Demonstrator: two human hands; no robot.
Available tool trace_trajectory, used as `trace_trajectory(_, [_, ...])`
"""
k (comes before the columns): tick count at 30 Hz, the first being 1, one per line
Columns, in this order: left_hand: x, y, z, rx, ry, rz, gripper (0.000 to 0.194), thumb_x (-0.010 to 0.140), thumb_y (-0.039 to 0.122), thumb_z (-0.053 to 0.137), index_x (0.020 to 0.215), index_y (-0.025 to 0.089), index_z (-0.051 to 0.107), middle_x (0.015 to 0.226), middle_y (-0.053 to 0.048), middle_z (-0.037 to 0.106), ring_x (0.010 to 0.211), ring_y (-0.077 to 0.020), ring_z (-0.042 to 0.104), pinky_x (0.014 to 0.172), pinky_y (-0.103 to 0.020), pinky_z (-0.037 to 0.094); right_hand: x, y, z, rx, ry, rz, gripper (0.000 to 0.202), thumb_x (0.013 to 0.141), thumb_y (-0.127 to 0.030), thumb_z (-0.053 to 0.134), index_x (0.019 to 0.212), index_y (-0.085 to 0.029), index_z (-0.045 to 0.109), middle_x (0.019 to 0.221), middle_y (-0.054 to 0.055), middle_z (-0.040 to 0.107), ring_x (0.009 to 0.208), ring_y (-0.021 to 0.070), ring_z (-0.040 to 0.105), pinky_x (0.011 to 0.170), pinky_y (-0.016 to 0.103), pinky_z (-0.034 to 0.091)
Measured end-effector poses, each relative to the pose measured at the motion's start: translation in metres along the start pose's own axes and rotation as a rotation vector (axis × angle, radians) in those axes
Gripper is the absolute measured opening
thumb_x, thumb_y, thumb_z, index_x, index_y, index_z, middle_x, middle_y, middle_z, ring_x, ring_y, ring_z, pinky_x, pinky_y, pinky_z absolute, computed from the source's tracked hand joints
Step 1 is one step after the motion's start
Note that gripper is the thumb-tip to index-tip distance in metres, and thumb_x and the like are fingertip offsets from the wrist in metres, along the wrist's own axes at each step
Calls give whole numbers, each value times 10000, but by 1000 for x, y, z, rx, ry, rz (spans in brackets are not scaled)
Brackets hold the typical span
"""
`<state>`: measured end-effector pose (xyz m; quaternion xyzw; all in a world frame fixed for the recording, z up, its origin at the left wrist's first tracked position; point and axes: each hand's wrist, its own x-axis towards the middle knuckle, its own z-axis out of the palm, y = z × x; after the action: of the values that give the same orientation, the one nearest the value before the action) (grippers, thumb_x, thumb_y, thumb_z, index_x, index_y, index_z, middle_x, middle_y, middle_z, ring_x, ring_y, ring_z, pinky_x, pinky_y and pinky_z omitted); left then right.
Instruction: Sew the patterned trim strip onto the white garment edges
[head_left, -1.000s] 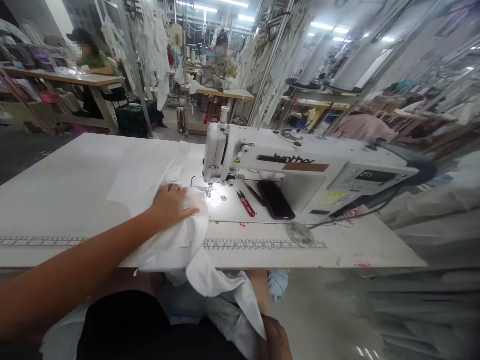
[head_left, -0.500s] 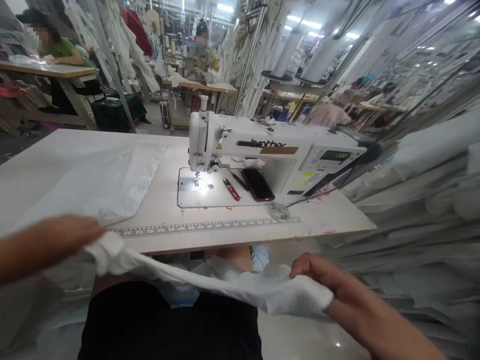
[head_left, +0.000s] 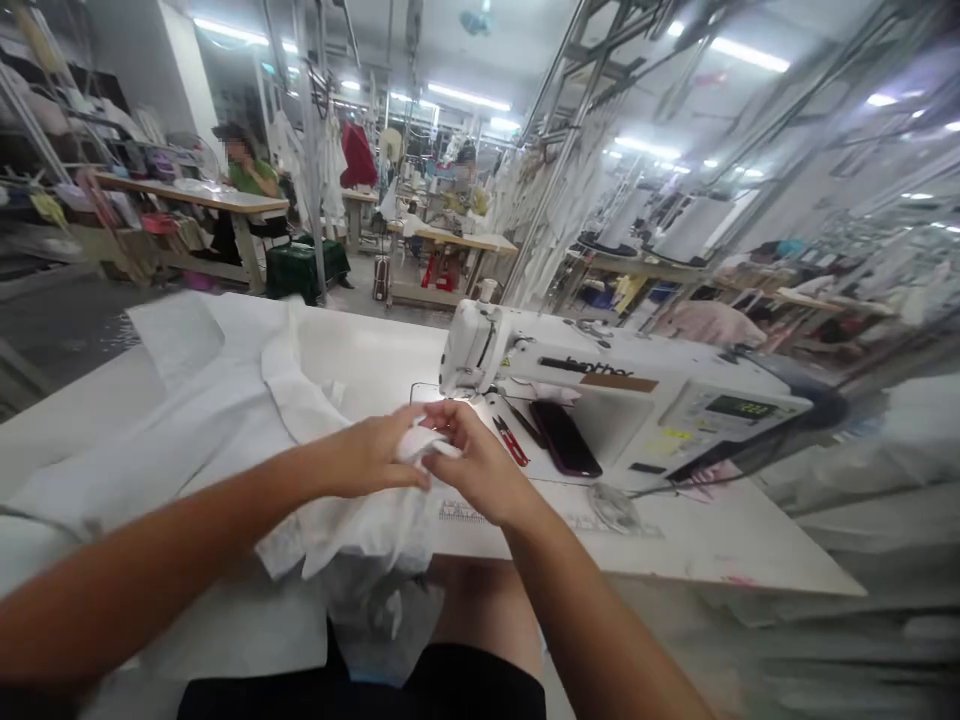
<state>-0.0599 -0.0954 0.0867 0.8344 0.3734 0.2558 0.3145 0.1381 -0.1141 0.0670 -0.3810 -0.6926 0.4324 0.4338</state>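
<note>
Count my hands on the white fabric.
2. The left hand and the right hand meet at a bunched part of the white fabric, on the near side of the sewing machine. Neither is hidden, though some fingers partly are.

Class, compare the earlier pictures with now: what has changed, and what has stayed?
The bare left hand and bare right hand, spread wide half a second ago, have moved inward and forward, meeting before the white sewing machine. Both still hold soft white cloth, now bunched between them. The red-handled metal snips and dark rectangular phone stayed put.
</note>
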Motion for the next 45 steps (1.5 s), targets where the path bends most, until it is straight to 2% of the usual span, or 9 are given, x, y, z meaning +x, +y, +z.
trace_trajectory(4, [0,-11,23,-32,120,-274,314,857,430,510,781,147,623,686,5,587,689,-182,569,607,-263,402,-27,19,28,-271,376,-116,391,823,-237,585,1189,-223,448,1167,99,457,1091,243,460,854,415,472])
trace_trajectory(7, [-1,-8,25,16,198,-331,339,818,448,526,638,161,541,581,32,480,607,-153,499,544,-242,324,-41,32,52,-517,434,-179,387,864,-288,564,1216,-173,454,1105,126,492,984,254,492,796,421,482])
trace_trajectory(11, [-1,3,24,52,173,-306,358,819,429,513,576,171,468,559,35,465,586,-138,485,538,-239,297,-36,37,61,-541,400,-44,255,847,-244,463,1060,-150,566,997,137,557,955,285,504,850,456,427])
trace_trajectory(17, [-7,9,18,264,-14,-258,395,832,461,528,571,181,428,551,25,489,566,-150,500,516,-246,277,-27,21,37,-340,334,132,130,791,-266,503,778,-194,611,823,82,567,851,255,496,818,391,379])
trace_trajectory(21, [-10,4,1,510,-183,-179,227,773,381,665,743,177,570,756,-19,648,714,-203,592,555,-254,329,-38,13,33,-7,195,312,185,791,-326,501,795,-186,621,713,35,570,663,187,499,613,291,398])
trace_trajectory(29, [-17,-29,-17,859,85,47,188,830,45,497,854,149,653,843,-72,673,886,-243,570,753,-338,428,-77,10,61,711,-131,546,414,678,-568,719,706,-167,621,622,18,544,575,140,470,543,248,347])
trace_trajectory(36, [-16,-52,-10,727,197,-114,194,849,99,497,972,138,642,922,-72,674,799,-194,633,678,-291,503,-82,2,75,884,-179,572,408,607,-496,853,653,-149,642,610,-8,523,594,104,429,587,224,336])
trace_trajectory(40, [-37,-52,4,633,330,-108,410,864,63,406,1261,105,502,1271,-132,575,1157,-200,562,913,-326,513,-67,-2,84,915,-155,521,278,697,-415,814,771,-168,708,732,27,628,660,137,526,707,263,419])
trace_trajectory(45, [-96,-20,39,-46,541,-284,258,911,289,528,1132,168,580,1082,-81,663,944,-182,655,790,-300,570,-49,9,91,899,9,488,259,780,-393,747,942,-194,709,825,37,687,749,187,616,761,306,470])
